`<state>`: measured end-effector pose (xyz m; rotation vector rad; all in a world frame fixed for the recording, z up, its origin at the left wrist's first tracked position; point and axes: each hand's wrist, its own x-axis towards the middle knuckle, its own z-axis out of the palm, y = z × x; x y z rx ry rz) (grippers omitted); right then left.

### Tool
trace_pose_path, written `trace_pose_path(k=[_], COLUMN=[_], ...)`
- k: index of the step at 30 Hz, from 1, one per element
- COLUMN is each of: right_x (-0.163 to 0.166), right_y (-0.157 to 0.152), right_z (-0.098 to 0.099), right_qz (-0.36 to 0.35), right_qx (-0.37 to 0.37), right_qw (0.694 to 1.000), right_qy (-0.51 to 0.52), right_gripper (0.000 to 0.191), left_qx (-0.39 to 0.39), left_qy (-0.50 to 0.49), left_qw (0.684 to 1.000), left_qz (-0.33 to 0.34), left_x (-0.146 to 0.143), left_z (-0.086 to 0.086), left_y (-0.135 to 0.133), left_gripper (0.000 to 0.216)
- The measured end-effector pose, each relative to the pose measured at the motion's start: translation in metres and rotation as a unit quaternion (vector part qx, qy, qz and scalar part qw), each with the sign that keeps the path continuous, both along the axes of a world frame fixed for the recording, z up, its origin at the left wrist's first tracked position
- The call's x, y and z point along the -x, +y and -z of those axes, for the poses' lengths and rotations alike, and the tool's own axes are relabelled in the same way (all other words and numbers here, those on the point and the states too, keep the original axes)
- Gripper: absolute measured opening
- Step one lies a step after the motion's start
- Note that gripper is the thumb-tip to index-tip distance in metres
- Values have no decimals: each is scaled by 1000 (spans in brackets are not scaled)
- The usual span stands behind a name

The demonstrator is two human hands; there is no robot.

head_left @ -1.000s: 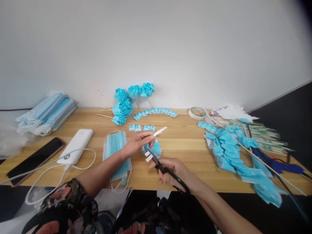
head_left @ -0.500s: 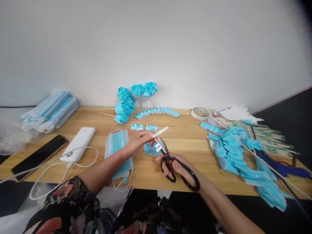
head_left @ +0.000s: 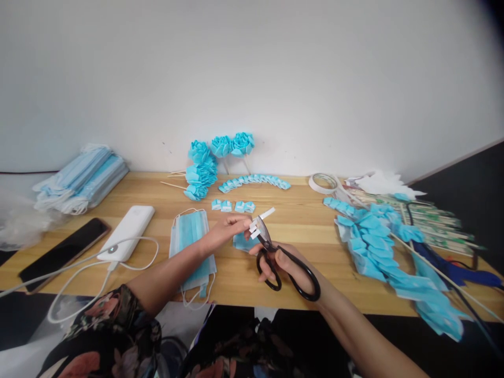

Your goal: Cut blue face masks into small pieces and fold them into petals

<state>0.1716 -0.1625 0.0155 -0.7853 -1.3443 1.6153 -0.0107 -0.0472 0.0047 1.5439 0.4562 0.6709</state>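
Note:
My left hand (head_left: 225, 231) pinches a narrow white strip (head_left: 266, 214) over the wooden table (head_left: 299, 226). My right hand (head_left: 284, 268) grips black scissors (head_left: 284, 262) by the handles. The blades meet the strip close to my left fingertips, and short white cut pieces (head_left: 254, 231) cling to the blades. Under the hands lies a folded blue piece (head_left: 241, 241). A blue face mask (head_left: 191, 233) lies flat just left of my left forearm.
Blue mask flowers (head_left: 214, 155) and a row of small folded pieces (head_left: 255, 181) sit by the wall. A mask stack (head_left: 81, 178), a phone (head_left: 65, 252) and a cabled power bank (head_left: 128, 226) are left. A tape roll (head_left: 323, 182), blue scraps (head_left: 378, 241) and sticks (head_left: 433, 220) are right.
The scissors rose from below the strip to its end by my left fingers and closed on it. The strip now looks shorter, and small cut pieces sit on the blades.

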Motion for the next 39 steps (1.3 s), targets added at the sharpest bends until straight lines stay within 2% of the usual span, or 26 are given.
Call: trace_pose_path(k=[7, 23, 29, 36, 39], right_x=[2, 6, 6, 5, 5], right_y=[-1, -5, -5, -6, -8], right_z=[1, -4, -2, -6, -4], right_qz=[21, 68, 79, 88, 94], right_qx=[18, 48, 54, 72, 75], right_qw=[1000, 996, 995, 993, 993], right_qy=[9, -15, -14, -16, -23], right_gripper=[60, 58, 56, 56, 55], left_qx=[20, -8, 16, 31, 35], left_qy=[-14, -25, -19, -23, -4], left_qw=[1000, 1000, 1000, 999, 999], left_qz=[2, 8, -5, -1, 5], left_x=[0, 0, 0, 0, 0], left_z=[2, 1, 4, -7, -9], left_y=[-1, 1, 0, -3, -4], left_gripper=[50, 49, 48, 31, 34])
